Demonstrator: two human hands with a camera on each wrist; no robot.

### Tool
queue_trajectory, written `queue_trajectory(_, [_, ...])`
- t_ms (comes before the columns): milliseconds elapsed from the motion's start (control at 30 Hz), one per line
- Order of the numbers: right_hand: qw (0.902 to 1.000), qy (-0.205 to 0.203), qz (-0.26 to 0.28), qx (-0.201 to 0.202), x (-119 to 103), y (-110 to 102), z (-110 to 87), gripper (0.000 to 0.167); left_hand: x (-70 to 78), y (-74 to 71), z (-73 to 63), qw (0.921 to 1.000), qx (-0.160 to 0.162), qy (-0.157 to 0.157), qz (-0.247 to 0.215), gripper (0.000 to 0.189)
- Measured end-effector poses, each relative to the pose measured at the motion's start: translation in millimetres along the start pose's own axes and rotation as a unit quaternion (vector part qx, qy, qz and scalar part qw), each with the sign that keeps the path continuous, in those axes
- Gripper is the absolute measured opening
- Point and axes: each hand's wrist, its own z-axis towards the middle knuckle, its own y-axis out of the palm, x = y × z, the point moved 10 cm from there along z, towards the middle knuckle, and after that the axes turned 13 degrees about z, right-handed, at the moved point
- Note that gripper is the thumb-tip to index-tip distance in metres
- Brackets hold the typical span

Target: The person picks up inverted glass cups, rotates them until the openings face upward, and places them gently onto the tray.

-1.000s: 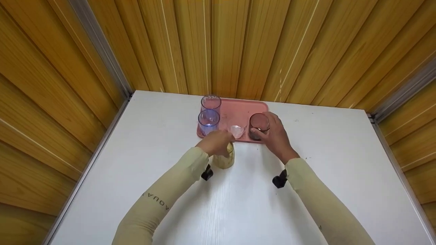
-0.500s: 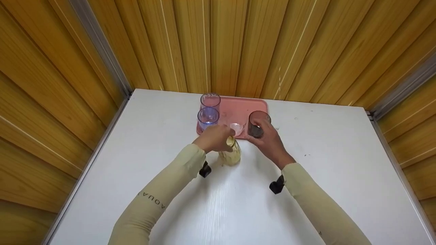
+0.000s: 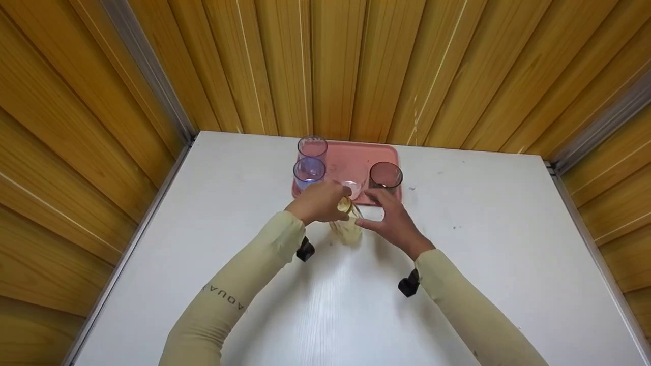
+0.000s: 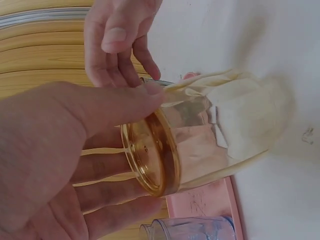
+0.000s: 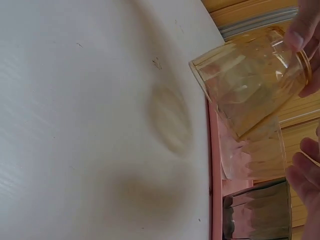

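Note:
My left hand pinches an amber drinking glass by its base end. In the right wrist view the amber glass hangs tilted, its wide mouth toward the table and apart from it. My right hand is spread between that glass and a dark grey glass, its thumb near the amber one; whether it touches is unclear. The grey glass stands on a pink tray. Also on the tray are a clear glass, partly hidden, a blue glass and a purplish glass.
The white table extends around the tray on its left, right and near sides. Wood-panelled walls rise directly behind it, with metal posts at the corners.
My right hand has let go of the grey glass and moved left toward the amber one. My left hand has raised and tilted the amber glass, bringing it slightly right.

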Motion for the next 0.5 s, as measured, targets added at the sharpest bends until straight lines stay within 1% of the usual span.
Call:
queue_trajectory(133, [0.9996,0.013,0.015,-0.022,8,11,-0.9,0.082,1.8,-7.7,-0.9,0.9999,0.012,0.003,-0.006,0.048])
queue_trajectory(233, [0.9989,0.022,0.024,-0.033,12,17,-2.1,0.086,3.7,-12.1,-2.2,0.9999,0.016,0.005,-0.005,0.049])
queue_trajectory(367, [0.9982,0.040,0.029,-0.036,19,21,-3.5,0.094,5.3,-14.7,-4.3,0.9999,0.013,0.009,-0.006,0.051])
queue_trajectory(500, [0.9977,0.052,0.026,-0.034,23,21,-4.0,0.097,5.2,-16.6,-5.6,0.9998,0.014,0.011,-0.013,0.051])
